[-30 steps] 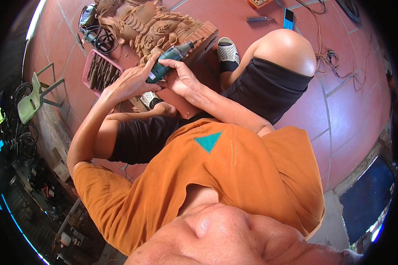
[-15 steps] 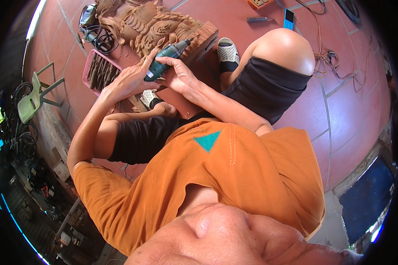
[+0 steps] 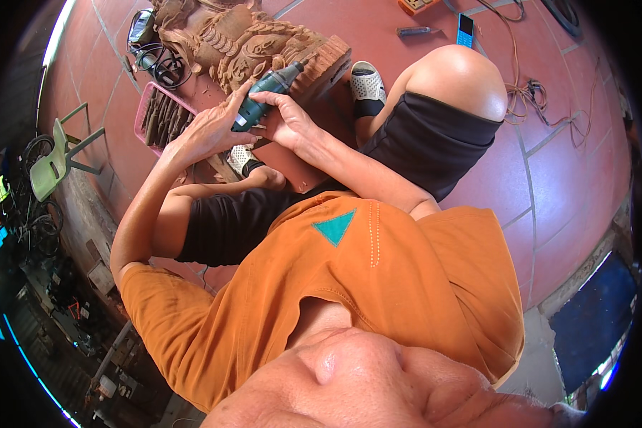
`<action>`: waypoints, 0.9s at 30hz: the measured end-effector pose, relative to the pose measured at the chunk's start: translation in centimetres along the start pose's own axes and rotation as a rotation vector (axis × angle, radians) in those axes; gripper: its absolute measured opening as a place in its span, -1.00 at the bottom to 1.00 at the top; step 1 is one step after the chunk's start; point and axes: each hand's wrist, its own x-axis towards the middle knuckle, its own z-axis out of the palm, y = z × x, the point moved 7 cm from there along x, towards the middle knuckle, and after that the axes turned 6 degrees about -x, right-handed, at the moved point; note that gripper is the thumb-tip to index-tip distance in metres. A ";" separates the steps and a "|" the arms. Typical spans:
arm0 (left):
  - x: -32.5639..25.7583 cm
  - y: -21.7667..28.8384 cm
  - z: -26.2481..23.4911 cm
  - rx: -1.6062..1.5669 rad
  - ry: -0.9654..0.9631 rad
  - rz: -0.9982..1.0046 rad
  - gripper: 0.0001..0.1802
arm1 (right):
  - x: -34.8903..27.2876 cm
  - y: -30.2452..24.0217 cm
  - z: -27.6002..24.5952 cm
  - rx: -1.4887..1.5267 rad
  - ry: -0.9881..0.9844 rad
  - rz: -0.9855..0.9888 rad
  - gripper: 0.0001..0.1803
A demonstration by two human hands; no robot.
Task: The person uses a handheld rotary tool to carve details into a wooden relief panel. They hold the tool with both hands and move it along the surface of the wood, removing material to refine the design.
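left fingers (image 3: 238, 96): clasped, elbow (image 3: 126, 255) bent outward | right fingers (image 3: 277, 100): clasped, forearm (image 3: 369, 178) slanting up and leftward

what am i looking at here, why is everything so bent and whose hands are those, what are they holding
There is no robot here, just a person with bare hands. The view comes from a wide fisheye camera worn on the head, looking down; its lens bends straight edges near the rim. The orange shirt is the wearer's own.

The left hand and right hand both hold a green power tool. Its tip points toward a brown carving; whether they touch is unclear.

On the red tiled floor are also a pink basket of slim brown pieces, a blue-edged phone and a green chair.
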 end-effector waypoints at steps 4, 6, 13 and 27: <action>0.1 0.0 0.1 -0.011 -0.009 0.018 0.15 | 0.0 0.0 0.0 0.000 -0.024 -0.014 -0.64; 0.1 -0.2 0.1 -0.008 -0.006 0.035 0.14 | -0.1 0.0 0.0 0.000 -0.028 -0.019 -0.61; 0.4 -0.7 0.4 -0.007 -0.055 0.012 0.14 | -0.4 0.2 -0.1 0.036 -0.014 0.004 -0.70; 0.3 -0.3 0.3 0.017 -0.018 0.069 0.14 | -0.7 0.3 0.0 0.046 -0.012 -0.023 -0.60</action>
